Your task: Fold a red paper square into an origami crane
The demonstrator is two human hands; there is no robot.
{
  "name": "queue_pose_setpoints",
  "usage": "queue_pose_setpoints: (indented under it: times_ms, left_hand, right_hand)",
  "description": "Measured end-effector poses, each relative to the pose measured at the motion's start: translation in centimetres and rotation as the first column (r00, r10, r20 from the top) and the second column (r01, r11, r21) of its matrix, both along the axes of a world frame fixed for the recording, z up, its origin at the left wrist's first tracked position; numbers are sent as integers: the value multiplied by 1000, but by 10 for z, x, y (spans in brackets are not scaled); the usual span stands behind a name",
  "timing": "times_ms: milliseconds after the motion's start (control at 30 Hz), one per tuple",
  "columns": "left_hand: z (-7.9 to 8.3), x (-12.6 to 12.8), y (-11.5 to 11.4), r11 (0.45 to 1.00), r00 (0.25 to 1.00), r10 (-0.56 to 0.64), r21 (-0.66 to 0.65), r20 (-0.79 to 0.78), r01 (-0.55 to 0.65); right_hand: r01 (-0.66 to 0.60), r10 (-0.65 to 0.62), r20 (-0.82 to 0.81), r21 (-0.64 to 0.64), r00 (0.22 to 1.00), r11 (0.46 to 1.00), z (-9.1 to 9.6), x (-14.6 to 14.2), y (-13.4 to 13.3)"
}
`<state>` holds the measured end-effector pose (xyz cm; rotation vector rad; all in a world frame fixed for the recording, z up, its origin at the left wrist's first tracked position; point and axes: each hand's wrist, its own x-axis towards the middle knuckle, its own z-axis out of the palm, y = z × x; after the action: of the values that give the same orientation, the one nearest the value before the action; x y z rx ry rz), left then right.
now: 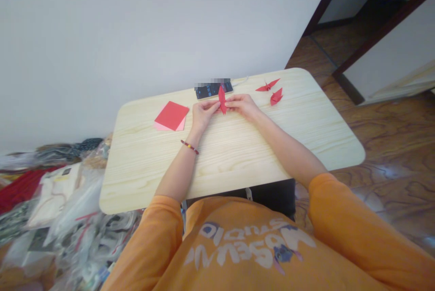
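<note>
A narrow, half-folded red paper piece stands upright between my two hands over the far middle of the light wooden table. My left hand pinches its left side, fingers closed. My right hand pinches its right side, fingers closed too. A beaded bracelet sits on my left wrist. To the left of my hands lies a small stack of red and pink paper squares. Two finished red paper cranes rest to the right of my right hand.
A dark phone lies at the table's far edge against the white wall, with a cable trailing right. Bags and clutter pile up on the floor at left. Wooden floor and a doorway lie to the right.
</note>
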<state>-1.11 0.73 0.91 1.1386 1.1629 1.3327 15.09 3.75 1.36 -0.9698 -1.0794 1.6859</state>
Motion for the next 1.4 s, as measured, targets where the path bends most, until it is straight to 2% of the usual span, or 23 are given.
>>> queue_pose_setpoints:
  times_ms: [200, 600, 867, 1400]
  left_hand:
    - [3, 0, -3, 999, 994, 49, -13, -101, -51]
    - [-3, 0, 2, 999, 999, 21, -40, 42, -20]
    - [1, -3, 4, 992, 995, -16, -120, 97, 27]
    - [-4, -5, 6, 995, 997, -56, -74, 62, 60]
  right_hand:
    - [16, -15, 45, -24, 999, 1000, 1, 0, 1]
    - [-17, 18, 40, -5, 999, 1000, -1, -1, 1]
    - [35, -35, 50, 5, 998, 999, -3, -2, 0]
    - [2, -4, 43, 47, 999, 999, 0, -3, -2]
